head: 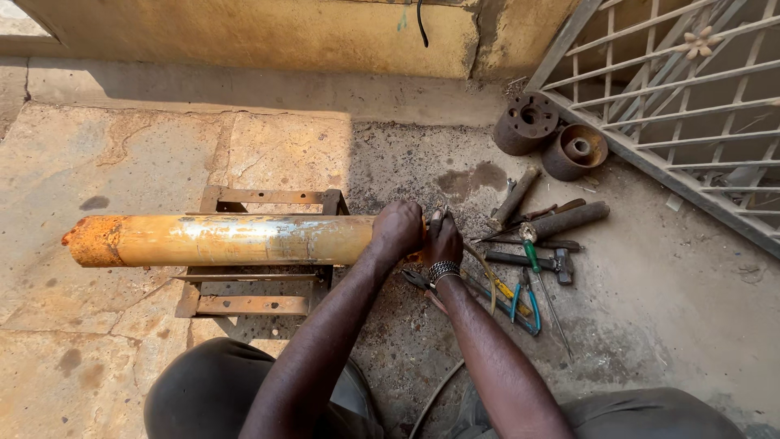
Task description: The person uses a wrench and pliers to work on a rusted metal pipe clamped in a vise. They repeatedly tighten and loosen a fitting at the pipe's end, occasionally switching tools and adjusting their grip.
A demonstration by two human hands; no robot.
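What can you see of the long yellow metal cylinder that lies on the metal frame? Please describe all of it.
The long yellow metal cylinder lies horizontally across a low rusty metal frame on the concrete floor. Its paint is worn: a scraped, shiny patch runs along the top, and the rounded far end is orange with rust. That end sticks out past the frame, unsupported. At the near end, the left hand grips it, and the right hand is pressed close beside; the end face itself is hidden by the hands.

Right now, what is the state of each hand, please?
Left hand: closed around the end of the rusty yellow cylinder.
Right hand: closed at the cylinder's end; what it holds cannot be told.
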